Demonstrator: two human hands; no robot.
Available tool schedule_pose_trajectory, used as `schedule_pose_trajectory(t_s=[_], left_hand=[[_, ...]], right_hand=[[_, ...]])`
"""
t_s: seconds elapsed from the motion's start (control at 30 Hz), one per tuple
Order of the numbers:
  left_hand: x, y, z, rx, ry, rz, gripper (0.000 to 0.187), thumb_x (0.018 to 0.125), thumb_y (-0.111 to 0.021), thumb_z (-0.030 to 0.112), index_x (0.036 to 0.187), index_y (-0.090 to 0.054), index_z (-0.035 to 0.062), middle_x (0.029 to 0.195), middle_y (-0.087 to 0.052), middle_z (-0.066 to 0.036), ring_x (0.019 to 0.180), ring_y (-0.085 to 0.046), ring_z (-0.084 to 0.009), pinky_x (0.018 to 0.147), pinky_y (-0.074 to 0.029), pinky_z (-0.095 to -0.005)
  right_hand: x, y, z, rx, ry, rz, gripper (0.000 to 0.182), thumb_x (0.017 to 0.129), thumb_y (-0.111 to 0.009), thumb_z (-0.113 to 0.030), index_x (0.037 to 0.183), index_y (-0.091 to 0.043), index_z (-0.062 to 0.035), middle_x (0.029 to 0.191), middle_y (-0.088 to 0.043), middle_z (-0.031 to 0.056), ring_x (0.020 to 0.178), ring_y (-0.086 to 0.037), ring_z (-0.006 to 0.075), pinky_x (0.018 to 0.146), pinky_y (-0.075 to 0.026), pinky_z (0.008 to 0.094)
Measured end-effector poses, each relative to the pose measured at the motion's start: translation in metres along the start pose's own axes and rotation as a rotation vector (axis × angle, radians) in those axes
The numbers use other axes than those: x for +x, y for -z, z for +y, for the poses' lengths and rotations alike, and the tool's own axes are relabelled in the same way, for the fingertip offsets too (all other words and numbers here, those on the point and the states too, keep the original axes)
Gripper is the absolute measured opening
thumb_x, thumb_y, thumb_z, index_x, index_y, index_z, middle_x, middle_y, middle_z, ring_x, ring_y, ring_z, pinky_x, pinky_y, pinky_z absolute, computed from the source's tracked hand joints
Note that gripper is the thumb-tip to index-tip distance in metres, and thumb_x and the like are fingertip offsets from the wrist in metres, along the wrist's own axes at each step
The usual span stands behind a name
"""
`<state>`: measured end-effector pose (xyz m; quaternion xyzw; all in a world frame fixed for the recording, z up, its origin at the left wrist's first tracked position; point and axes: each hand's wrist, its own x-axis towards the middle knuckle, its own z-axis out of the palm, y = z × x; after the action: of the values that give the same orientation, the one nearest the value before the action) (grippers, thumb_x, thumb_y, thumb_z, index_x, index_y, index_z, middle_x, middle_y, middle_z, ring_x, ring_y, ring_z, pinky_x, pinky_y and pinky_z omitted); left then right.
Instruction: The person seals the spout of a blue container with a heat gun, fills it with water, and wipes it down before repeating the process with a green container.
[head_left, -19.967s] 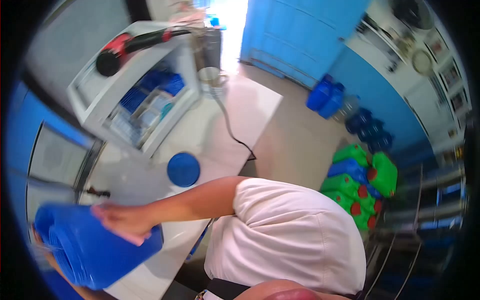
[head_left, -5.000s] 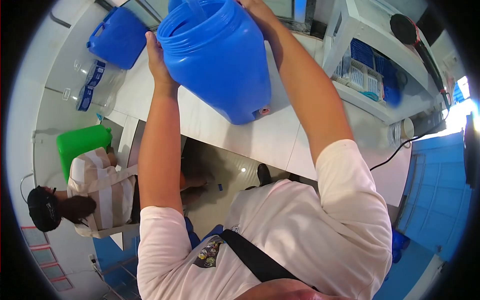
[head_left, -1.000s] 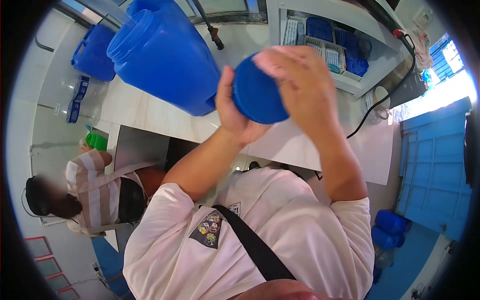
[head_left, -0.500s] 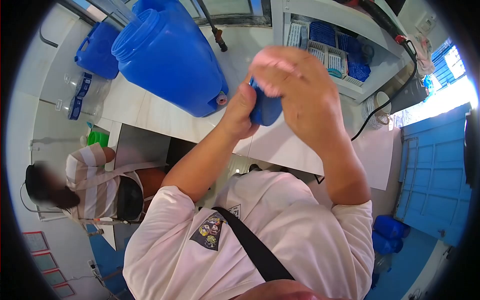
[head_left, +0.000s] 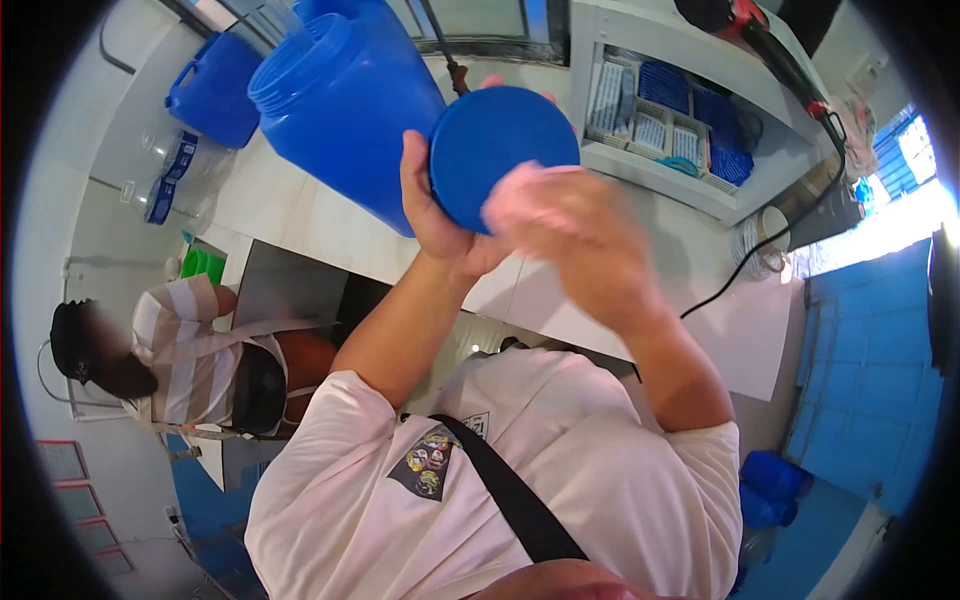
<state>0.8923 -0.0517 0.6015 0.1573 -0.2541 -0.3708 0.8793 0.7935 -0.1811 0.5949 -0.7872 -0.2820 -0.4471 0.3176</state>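
Observation:
A round blue lid (head_left: 495,140) faces me flat side up, with my left hand (head_left: 440,225) wrapped around its edge from below and behind. My right hand (head_left: 595,245), blurred by motion, presses a pink cloth (head_left: 525,200) against the lid's lower right part. Behind the lid stands a big blue container (head_left: 345,125), its threaded mouth uncovered at the upper left, with something clear sticking out of it.
A smaller blue jug (head_left: 215,95) and clear bottles (head_left: 175,175) stand at the left. On the right, a white shelf (head_left: 745,205) holds baskets of blue and white packs, near a black cable (head_left: 745,270). Another person (head_left: 185,330) sits at the lower left.
The lid has turned from edge-on to face me. My right hand and the pink cloth have moved down across it. The view has shifted slightly.

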Motion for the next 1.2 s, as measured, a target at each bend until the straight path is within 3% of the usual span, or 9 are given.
schedule_pose_trajectory(t_s=[0.1, 0.17, 0.27, 0.47, 0.67, 0.8, 0.87, 0.97, 1.2], left_hand=[[-0.011, 0.0, -0.005, 0.277, 0.015, 0.092, 0.087, 0.092, -0.046, 0.071, 0.156, -0.029, 0.0154, 0.156, -0.035, -0.025, 0.143, -0.038, -0.0415, 0.116, -0.035, -0.0566], [-0.01, -0.001, -0.012, 0.358, 0.063, 0.123, 0.086, 0.092, -0.046, 0.07, 0.156, -0.029, 0.0158, 0.157, -0.034, -0.025, 0.143, -0.038, -0.0407, 0.115, -0.036, -0.0554], [0.001, -0.002, -0.006, 0.008, 0.077, 0.042, 0.084, 0.092, -0.046, 0.069, 0.155, -0.031, 0.0155, 0.156, -0.035, -0.023, 0.142, -0.04, -0.0417, 0.114, -0.038, -0.0542], [-0.012, -0.005, 0.002, 0.232, 0.033, 0.027, 0.085, 0.093, -0.046, 0.066, 0.157, -0.027, 0.014, 0.158, -0.035, -0.02, 0.144, -0.039, -0.0349, 0.118, -0.033, -0.0511], [-0.002, -0.006, 0.014, 0.057, 0.018, -0.076, 0.085, 0.094, -0.049, 0.063, 0.158, -0.026, 0.0128, 0.157, -0.034, -0.025, 0.141, -0.042, -0.041, 0.115, -0.036, -0.0544], [-0.014, -0.016, 0.001, 0.107, 0.021, 0.018, 0.086, 0.093, -0.048, 0.065, 0.156, -0.029, 0.0108, 0.156, -0.037, -0.025, 0.141, -0.041, -0.0435, 0.115, -0.036, -0.0548], [-0.012, -0.02, -0.009, 0.256, 0.03, 0.11, 0.085, 0.093, -0.045, 0.067, 0.155, -0.031, 0.0105, 0.155, -0.037, -0.024, 0.141, -0.04, -0.044, 0.116, -0.035, -0.0548], [-0.002, -0.019, 0.011, -0.013, 0.049, -0.058, 0.082, 0.094, -0.042, 0.063, 0.154, -0.032, 0.0078, 0.152, -0.042, -0.021, 0.137, -0.046, -0.0377, 0.113, -0.04, -0.0523], [-0.009, -0.016, -0.005, 0.005, 0.039, 0.095, 0.083, 0.095, -0.042, 0.062, 0.159, -0.023, 0.012, 0.152, -0.043, -0.021, 0.137, -0.048, -0.034, 0.112, -0.041, -0.0505]], right_hand=[[0.007, 0.008, 0.008, 0.444, -0.568, 0.195, 0.027, 0.076, -0.066, -0.005, 0.1, -0.075, -0.0145, 0.109, -0.066, 0.0043, 0.107, -0.064, 0.0267, 0.091, -0.053, 0.039], [0.016, 0.004, 0.01, -0.333, -0.226, 0.171, 0.023, 0.077, -0.066, -0.006, 0.097, -0.075, -0.012, 0.107, -0.067, 0.0065, 0.107, -0.064, 0.0259, 0.091, -0.053, 0.0376], [0.013, -0.015, -0.014, -0.172, 0.024, 0.038, 0.022, 0.079, -0.067, -0.005, 0.099, -0.074, -0.0101, 0.108, -0.068, 0.0087, 0.106, -0.065, 0.0277, 0.088, -0.053, 0.037], [0.005, -0.001, 0.001, -0.175, -0.312, 0.128, 0.019, 0.087, -0.066, 0.003, 0.102, -0.071, -0.0068, 0.11, -0.065, 0.0136, 0.103, -0.065, 0.0324, 0.09, -0.052, 0.0403], [0.011, -0.02, -0.024, -0.096, 0.052, 0.013, 0.032, 0.076, -0.067, 0.0, 0.106, -0.072, -0.0112, 0.107, -0.068, 0.0056, 0.103, -0.063, 0.0297, 0.093, -0.049, 0.0407], [0.019, 0.004, 0.0, -0.377, -0.189, 0.089, 0.033, 0.072, -0.068, -0.006, 0.104, -0.075, -0.0125, 0.108, -0.068, 0.004, 0.105, -0.064, 0.0283, 0.094, -0.048, 0.0406], [0.036, -0.007, -0.006, -0.278, -0.121, 0.224, 0.029, 0.076, -0.068, 0.003, 0.1, -0.076, -0.01, 0.114, -0.068, 0.0087, 0.107, -0.063, 0.0304, 0.09, -0.052, 0.0411], [0.035, -0.011, -0.031, -0.104, 0.036, -0.044, 0.031, 0.074, -0.066, 0.005, 0.101, -0.076, -0.0065, 0.116, -0.068, 0.0105, 0.103, -0.064, 0.0309, 0.089, -0.053, 0.0388], [0.04, -0.003, -0.007, -0.292, -0.099, 0.197, 0.029, 0.072, -0.065, 0.003, 0.096, -0.076, -0.0079, 0.107, -0.07, 0.0094, 0.103, -0.064, 0.0284, 0.087, -0.051, 0.04]])
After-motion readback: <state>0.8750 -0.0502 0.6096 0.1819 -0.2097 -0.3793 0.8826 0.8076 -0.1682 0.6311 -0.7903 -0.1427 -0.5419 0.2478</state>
